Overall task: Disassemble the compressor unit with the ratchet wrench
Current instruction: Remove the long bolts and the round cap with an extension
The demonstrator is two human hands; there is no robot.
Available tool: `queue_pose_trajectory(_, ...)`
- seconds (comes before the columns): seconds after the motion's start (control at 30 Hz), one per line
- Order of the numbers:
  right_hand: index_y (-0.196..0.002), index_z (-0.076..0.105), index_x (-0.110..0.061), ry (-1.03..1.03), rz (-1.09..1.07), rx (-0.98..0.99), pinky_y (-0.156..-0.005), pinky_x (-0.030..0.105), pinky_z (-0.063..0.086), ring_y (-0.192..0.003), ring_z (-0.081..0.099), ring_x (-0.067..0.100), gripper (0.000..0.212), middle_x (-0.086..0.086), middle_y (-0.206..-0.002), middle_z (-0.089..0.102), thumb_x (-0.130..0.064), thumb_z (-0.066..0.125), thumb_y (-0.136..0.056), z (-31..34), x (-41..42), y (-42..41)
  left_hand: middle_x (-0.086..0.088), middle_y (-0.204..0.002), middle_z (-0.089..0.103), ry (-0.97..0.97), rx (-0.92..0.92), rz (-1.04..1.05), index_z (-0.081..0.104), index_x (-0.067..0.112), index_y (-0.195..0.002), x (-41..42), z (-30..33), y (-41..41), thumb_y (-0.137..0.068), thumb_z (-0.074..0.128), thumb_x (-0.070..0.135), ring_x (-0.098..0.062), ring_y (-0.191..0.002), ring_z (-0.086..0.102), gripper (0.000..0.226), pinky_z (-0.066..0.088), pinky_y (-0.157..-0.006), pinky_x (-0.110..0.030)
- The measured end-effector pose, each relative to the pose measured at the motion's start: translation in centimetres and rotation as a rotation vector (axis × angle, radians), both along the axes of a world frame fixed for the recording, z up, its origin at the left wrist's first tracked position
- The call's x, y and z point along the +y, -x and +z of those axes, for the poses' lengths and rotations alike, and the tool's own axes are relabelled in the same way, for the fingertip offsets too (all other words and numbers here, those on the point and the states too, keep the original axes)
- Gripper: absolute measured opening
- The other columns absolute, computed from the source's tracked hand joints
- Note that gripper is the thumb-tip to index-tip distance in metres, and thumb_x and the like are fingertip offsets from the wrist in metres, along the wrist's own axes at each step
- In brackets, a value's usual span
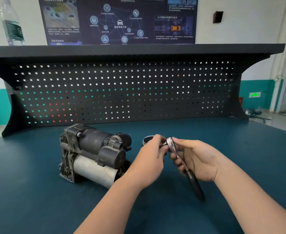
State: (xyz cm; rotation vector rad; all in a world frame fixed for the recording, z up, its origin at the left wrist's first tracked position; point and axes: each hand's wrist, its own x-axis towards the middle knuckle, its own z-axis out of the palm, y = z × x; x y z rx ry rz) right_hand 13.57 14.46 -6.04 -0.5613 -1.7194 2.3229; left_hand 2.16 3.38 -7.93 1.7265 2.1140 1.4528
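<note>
The compressor unit (pixel 93 154), dark cast metal with a silver cylinder at its front, lies on the blue bench top left of centre. Above the bench and to the right of the unit, my right hand (pixel 196 159) grips the ratchet wrench (pixel 192 179) by its shank, the chrome head up and the black handle pointing down toward me. My left hand (pixel 149 159) pinches a small metal piece at the wrench head; what the piece is stays hidden by my fingers. Neither hand touches the compressor.
A small round metal dish (pixel 147 140) sits on the bench just behind my left hand. A black pegboard (pixel 122 92) backs the bench, with a shelf above it carrying a water bottle (pixel 12 26). The bench's right edge drops to the floor.
</note>
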Motion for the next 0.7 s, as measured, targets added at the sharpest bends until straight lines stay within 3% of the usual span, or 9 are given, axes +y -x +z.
queue_pose_trajectory(0.1,-0.076,0.067,-0.012,0.233,0.094,0.053,-0.043,0.019,0.041,-0.05,0.048,0.009,0.022,0.001,-0.066,0.055,-0.032,0.07,-0.069,0.0,-0.6,0.0,0.007,-0.073,0.057,-0.078,-0.025,-0.052,0.052,0.028,-0.094,-0.3,0.5,0.3,-0.099,0.04,0.022,0.002,-0.062,0.049,0.014,0.038,-0.057,-0.009)
queue_pose_trajectory(0.2,-0.068,0.064,-0.011,0.28,0.082,0.115,-0.039,0.016,0.038,-0.044,0.043,0.007,0.022,-0.002,-0.06,0.049,-0.027,0.079,-0.061,0.6,-0.3,-0.4,-0.002,-0.078,0.06,-0.109,-0.013,-0.031,0.054,0.023,-0.092,-0.2,0.6,0.5,-0.099,0.042,0.017,-0.003,-0.064,0.051,0.015,0.037,-0.057,-0.008)
queue_pose_trajectory(0.27,-0.067,0.06,-0.012,0.393,0.0,0.258,-0.038,0.016,0.039,-0.043,0.043,0.006,0.031,-0.005,-0.058,0.048,-0.018,0.087,-0.054,1.6,1.7,-2.1,-0.004,-0.082,0.059,-0.078,-0.1,0.034,0.05,0.022,-0.086,0.1,0.3,0.5,-0.099,0.041,0.015,-0.005,-0.063,0.051,0.017,0.036,-0.053,-0.006)
queue_pose_trajectory(0.33,-0.073,0.055,-0.016,0.462,-0.209,0.409,-0.04,0.014,0.039,-0.045,0.042,0.004,0.026,-0.009,-0.059,0.048,-0.023,0.079,-0.068,2.9,4.8,-4.3,0.0,-0.079,0.058,-0.011,-0.245,0.081,0.045,0.023,-0.081,0.6,-0.2,0.3,-0.1,0.037,0.016,-0.007,-0.058,0.052,0.021,0.035,-0.047,-0.006)
queue_pose_trajectory(0.43,-0.077,0.049,-0.019,0.23,-0.516,0.255,-0.039,0.015,0.035,-0.048,0.036,0.006,0.025,-0.006,-0.059,0.044,-0.039,0.055,-0.092,3.5,8.5,-4.9,0.0,-0.068,0.055,0.02,-0.599,0.14,0.046,0.02,-0.083,1.8,-0.4,-0.2,-0.101,0.033,0.018,-0.01,-0.048,0.05,0.021,0.038,-0.048,-0.019)
queue_pose_trajectory(0.57,-0.071,0.048,-0.015,-0.31,-0.548,-0.233,-0.034,0.015,0.027,-0.04,0.033,0.008,0.036,0.0,-0.057,0.042,-0.041,0.071,-0.082,1.8,9.7,-0.1,-0.002,-0.054,0.045,-0.042,-1.359,0.008,0.047,0.012,-0.077,1.6,0.4,-0.3,-0.095,0.036,0.013,-0.012,-0.04,0.041,0.02,0.027,-0.045,-0.021)
queue_pose_trajectory(0.63,-0.067,0.046,-0.011,-0.655,-0.567,-0.514,-0.037,0.017,0.027,-0.039,0.032,0.012,0.038,0.003,-0.056,0.043,-0.028,0.078,-0.078,0.5,10.2,2.2,-0.001,-0.051,0.041,-0.047,-1.532,-0.029,0.044,0.012,-0.073,1.3,0.4,-0.2,-0.091,0.037,0.014,-0.013,-0.045,0.036,0.02,0.026,-0.046,-0.022)
queue_pose_trajectory(0.7,-0.066,0.043,-0.009,-0.875,-0.576,-0.708,-0.045,0.022,0.034,-0.045,0.037,0.017,0.037,0.007,-0.059,0.044,-0.019,0.077,-0.077,-0.7,10.6,3.6,0.0,-0.048,0.038,-0.056,-1.619,-0.039,0.041,0.013,-0.07,1.1,0.4,-0.1,-0.092,0.038,0.018,-0.013,-0.045,0.032,0.023,0.023,-0.047,-0.022)
